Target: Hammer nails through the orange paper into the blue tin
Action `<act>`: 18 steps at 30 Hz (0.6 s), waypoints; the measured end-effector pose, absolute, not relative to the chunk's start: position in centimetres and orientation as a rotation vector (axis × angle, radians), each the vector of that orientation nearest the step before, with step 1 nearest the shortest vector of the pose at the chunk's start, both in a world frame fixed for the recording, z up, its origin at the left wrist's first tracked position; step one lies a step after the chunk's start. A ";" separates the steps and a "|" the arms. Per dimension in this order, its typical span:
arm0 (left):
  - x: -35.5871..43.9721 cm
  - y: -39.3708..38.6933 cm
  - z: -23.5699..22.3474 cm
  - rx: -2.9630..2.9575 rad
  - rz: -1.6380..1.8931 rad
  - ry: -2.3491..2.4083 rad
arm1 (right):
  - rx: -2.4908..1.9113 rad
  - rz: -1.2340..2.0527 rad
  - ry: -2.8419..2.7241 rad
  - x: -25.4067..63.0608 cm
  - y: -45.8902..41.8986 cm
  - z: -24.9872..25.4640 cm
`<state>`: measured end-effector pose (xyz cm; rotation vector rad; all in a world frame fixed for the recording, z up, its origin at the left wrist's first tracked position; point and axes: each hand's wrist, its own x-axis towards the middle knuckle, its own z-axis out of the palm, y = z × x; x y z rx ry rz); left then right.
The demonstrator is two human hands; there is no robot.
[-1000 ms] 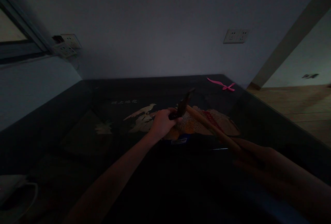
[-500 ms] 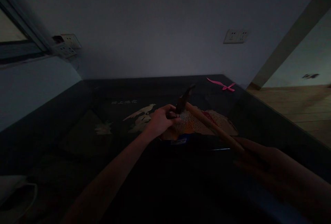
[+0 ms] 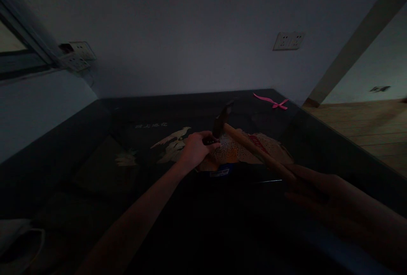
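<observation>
The left hand point(image 3: 194, 148) is pinching a small dark piece point(image 3: 209, 141) above a speckled, irregularly edged sheet point(image 3: 231, 152). The right hand point(image 3: 324, 186) is gripping a hammer point(image 3: 244, 140) by its wooden handle, its head sitting beside those fingers; I can't tell whether they're touching. The dark, glossy worktop point(image 3: 190, 107) is running back to the wall point(image 3: 190, 33), a pink ribbon point(image 3: 278, 105) lying near one corner.

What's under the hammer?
A dotted, multicoloured sheet shows beneath the handle of the hammer. By the hammer head, the left hand grips a small dark item. Whatever the head and hand cover is hidden.
</observation>
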<state>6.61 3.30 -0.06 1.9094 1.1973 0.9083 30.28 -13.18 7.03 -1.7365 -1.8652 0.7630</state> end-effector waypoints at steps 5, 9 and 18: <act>6.7 3.3 0.0 1.869 0.897 1.184 | -1.795 0.914 -1.915 30.3 -12.9 7.2; 6.9 3.3 0.1 1.876 0.892 1.186 | -1.726 0.909 -1.883 29.9 -12.9 7.6; 6.8 3.1 0.5 1.920 0.850 1.228 | -1.671 1.033 -1.833 29.8 -13.0 7.5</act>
